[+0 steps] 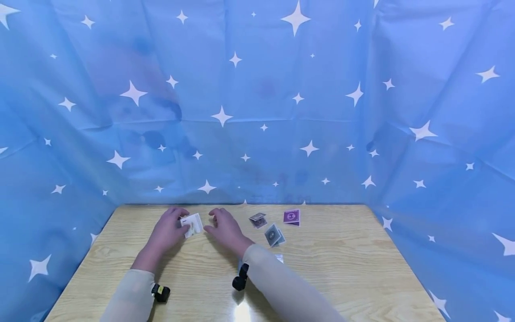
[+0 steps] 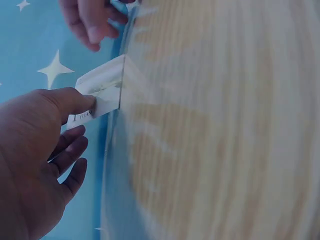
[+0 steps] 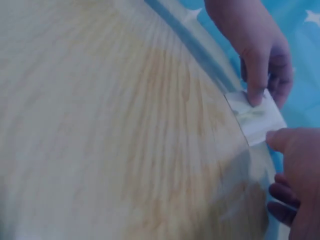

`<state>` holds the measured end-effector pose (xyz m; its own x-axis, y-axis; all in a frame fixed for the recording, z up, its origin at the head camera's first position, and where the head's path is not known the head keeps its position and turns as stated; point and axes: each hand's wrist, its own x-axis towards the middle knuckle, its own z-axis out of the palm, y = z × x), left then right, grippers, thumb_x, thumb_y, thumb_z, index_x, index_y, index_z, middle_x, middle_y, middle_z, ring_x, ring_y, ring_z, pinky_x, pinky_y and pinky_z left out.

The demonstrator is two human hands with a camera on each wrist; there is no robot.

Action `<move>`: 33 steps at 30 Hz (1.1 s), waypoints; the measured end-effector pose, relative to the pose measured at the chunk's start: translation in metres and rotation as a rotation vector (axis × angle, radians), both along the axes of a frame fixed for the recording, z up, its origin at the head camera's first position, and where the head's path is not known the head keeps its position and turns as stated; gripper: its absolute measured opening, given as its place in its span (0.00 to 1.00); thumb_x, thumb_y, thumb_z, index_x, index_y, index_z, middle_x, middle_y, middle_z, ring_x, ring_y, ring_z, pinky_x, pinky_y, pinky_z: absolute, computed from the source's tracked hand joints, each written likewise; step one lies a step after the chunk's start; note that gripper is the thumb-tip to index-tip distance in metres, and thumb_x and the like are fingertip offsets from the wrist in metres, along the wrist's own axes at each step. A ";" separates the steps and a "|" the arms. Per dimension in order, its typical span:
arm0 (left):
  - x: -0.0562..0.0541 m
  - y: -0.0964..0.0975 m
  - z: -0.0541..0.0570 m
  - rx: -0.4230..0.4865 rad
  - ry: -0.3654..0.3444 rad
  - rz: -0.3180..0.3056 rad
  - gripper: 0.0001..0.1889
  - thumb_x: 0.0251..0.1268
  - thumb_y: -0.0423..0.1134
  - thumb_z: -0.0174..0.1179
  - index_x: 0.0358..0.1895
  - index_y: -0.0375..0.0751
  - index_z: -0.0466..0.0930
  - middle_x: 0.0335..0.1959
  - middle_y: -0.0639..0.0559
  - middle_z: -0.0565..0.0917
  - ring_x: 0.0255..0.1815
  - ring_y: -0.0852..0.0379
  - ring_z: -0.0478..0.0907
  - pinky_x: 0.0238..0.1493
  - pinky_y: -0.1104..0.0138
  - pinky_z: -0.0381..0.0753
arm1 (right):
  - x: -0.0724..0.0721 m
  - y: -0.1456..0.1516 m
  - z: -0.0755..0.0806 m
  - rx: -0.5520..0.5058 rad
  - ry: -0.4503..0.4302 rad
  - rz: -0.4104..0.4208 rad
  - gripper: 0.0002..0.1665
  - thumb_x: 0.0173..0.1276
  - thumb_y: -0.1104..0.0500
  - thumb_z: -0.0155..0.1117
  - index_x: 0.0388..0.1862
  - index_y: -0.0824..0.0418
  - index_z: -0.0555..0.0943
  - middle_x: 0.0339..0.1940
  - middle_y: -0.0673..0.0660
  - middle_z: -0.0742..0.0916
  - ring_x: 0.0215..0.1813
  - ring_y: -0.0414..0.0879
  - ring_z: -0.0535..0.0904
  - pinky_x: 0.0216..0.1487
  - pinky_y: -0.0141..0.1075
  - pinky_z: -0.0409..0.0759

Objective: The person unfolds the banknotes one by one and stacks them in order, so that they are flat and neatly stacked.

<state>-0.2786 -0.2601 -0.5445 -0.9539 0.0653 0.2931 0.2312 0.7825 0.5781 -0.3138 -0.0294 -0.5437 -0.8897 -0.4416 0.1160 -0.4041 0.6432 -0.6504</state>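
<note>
A small white card (image 1: pixel 192 225) with a faint picture and print stands on its lower edge near the table's back left. My left hand (image 1: pixel 166 230) pinches its left side, thumb on the front face. In the left wrist view the thumb lies over the white card (image 2: pixel 107 92), and the other fingers are spread behind and below it. My right hand (image 1: pixel 226 230) is at the card's right edge with fingers loosely bent and nothing gripped. The right thumb (image 3: pixel 277 140) is right at the card's edge in the right wrist view.
Right of my hands stand a folded dark card (image 1: pixel 258 219), a grey folded card (image 1: pixel 273 235) and a purple folded card (image 1: pixel 291 216). A pale card (image 1: pixel 279 257) is partly hidden by my right sleeve. A blue star-patterned curtain (image 1: pixel 257 147) borders the wooden table (image 1: pixel 342 268).
</note>
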 end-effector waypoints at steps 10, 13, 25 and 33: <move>-0.004 -0.001 -0.006 -0.072 -0.131 -0.005 0.18 0.69 0.34 0.75 0.58 0.29 0.86 0.51 0.38 0.83 0.48 0.44 0.81 0.54 0.44 0.83 | -0.014 -0.024 0.005 0.227 0.104 0.125 0.38 0.77 0.48 0.77 0.81 0.56 0.76 0.67 0.57 0.83 0.68 0.51 0.80 0.67 0.40 0.81; -0.004 -0.001 -0.006 -0.084 -0.158 -0.024 0.20 0.69 0.36 0.76 0.59 0.29 0.86 0.51 0.38 0.83 0.48 0.44 0.81 0.54 0.44 0.83 | -0.014 -0.027 0.010 0.300 0.121 0.166 0.37 0.78 0.47 0.76 0.80 0.55 0.77 0.70 0.56 0.82 0.71 0.52 0.77 0.69 0.39 0.79; -0.007 -0.002 0.007 -0.014 -0.290 -0.097 0.25 0.61 0.35 0.81 0.58 0.29 0.85 0.49 0.40 0.83 0.49 0.44 0.81 0.57 0.44 0.84 | -0.017 -0.026 0.015 0.343 0.074 0.261 0.30 0.79 0.47 0.74 0.76 0.51 0.82 0.68 0.55 0.78 0.64 0.48 0.72 0.64 0.40 0.76; -0.008 -0.001 0.009 0.029 -0.321 -0.121 0.23 0.59 0.32 0.82 0.56 0.29 0.85 0.48 0.41 0.83 0.46 0.47 0.80 0.55 0.47 0.83 | -0.020 -0.024 0.011 0.326 0.045 0.269 0.31 0.79 0.45 0.74 0.77 0.48 0.82 0.68 0.54 0.77 0.65 0.47 0.70 0.65 0.40 0.75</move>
